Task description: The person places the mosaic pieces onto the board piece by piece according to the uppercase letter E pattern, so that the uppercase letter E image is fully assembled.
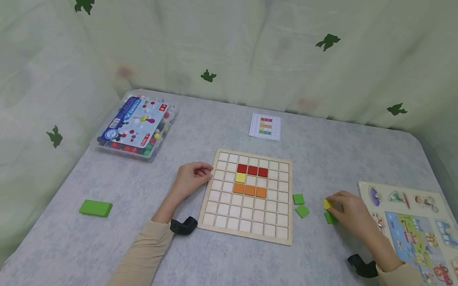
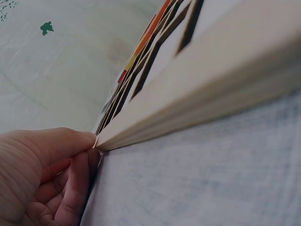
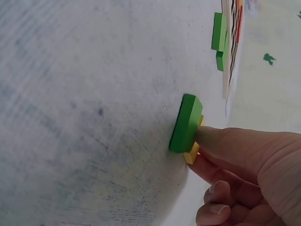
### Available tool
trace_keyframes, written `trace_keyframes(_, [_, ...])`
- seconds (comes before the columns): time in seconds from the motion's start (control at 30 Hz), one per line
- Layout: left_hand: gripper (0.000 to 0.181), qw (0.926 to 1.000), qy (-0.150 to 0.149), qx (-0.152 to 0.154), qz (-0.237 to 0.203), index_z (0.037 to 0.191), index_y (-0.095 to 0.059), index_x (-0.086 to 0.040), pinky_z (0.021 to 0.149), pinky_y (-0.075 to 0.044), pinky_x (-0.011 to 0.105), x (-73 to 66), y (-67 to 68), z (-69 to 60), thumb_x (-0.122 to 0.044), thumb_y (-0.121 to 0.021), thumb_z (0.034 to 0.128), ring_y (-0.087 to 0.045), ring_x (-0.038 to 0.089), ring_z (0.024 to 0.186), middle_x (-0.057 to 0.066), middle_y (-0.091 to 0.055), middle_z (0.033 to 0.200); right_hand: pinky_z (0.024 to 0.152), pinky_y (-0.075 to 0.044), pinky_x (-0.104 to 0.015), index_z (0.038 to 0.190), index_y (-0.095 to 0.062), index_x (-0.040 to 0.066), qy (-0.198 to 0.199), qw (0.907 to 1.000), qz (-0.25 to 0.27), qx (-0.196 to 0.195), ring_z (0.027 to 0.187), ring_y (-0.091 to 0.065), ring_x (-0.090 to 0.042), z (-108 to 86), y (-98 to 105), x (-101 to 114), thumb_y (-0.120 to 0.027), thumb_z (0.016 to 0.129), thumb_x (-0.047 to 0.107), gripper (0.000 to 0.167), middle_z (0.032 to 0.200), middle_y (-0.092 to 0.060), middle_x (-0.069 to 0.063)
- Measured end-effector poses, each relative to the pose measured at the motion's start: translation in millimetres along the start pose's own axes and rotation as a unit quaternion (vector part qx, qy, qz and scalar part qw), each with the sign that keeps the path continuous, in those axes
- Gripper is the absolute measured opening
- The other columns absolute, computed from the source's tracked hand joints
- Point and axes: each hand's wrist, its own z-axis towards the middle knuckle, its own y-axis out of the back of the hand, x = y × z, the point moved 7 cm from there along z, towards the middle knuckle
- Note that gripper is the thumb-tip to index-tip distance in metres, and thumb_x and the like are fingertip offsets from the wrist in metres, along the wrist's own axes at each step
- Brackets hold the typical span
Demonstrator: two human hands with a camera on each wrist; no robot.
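A wooden grid board (image 1: 247, 214) lies mid-table, with three red tiles (image 1: 252, 170), one yellow tile (image 1: 240, 177) and three orange tiles (image 1: 250, 190) in its cells. My left hand (image 1: 193, 177) pinches the board's left edge between thumb and fingers; the left wrist view shows the thumb against the rim (image 2: 155, 110). Right of the board, my right hand (image 1: 348, 212) pinches a loose yellow tile (image 3: 191, 154) at table level. Right beside that tile is a green tile (image 3: 186, 125). Two more green tiles (image 1: 298, 199) lie by the board's right edge.
Behind the board lies a pattern card (image 1: 276, 129) with coloured squares. A clear plastic box (image 1: 135, 127) of molecule-model pieces is at the back left, a green block (image 1: 95, 208) at the left. A picture puzzle board (image 1: 410, 238) lies under my right forearm's side.
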Motion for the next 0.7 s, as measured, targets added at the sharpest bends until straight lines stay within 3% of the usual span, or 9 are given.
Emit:
trace_keyframes(0.27, [0.021, 1.0, 0.001, 0.003, -0.002, 0.102, -0.069, -0.001, 0.063, -0.047, 0.017, 2.6, -1.5, 0.1, -0.008, -0.067, 0.0825, -0.057, 0.006, 0.067, 0.016, -0.068, 0.087, 0.062, -0.048, -0.03, 0.098, -0.07, -0.005, -0.011, 0.9989, -0.027, 0.036, 0.078, -0.062, -0.024, 7.1, -5, -3, -0.072, 0.078, 0.008, 0.024, 0.09, -0.066, -0.016])
trace_keyframes(0.53, [0.02, 0.9999, 0.007, 0.002, 0.01, 0.101, -0.07, -0.003, 0.064, -0.048, 0.018, 3.1, -1.0, -1.6, -0.009, -0.067, 0.0825, -0.057, 0.008, 0.067, 0.014, -0.069, 0.086, 0.062, -0.05, -0.034, 0.092, -0.072, -0.003, 0.032, 0.9984, -0.044, -0.015, 0.073, -0.063, -0.024, 16.8, -3, 21, -0.076, 0.073, 0.008, 0.023, 0.082, -0.067, -0.012])
trace_keyframes(0.7, [0.019, 0.9999, 0.003, -0.003, 0.015, 0.1, -0.07, -0.002, 0.064, -0.048, 0.019, 0.4, -0.8, 0.0, -0.009, -0.067, 0.0817, -0.058, 0.008, 0.067, 0.014, -0.069, 0.085, 0.062, -0.05, -0.032, 0.093, -0.072, -0.002, 0.041, 0.9984, -0.037, -0.011, 0.074, -0.063, -0.021, 26.0, -12, 41, -0.075, 0.075, 0.01, 0.022, 0.083, -0.068, -0.01])
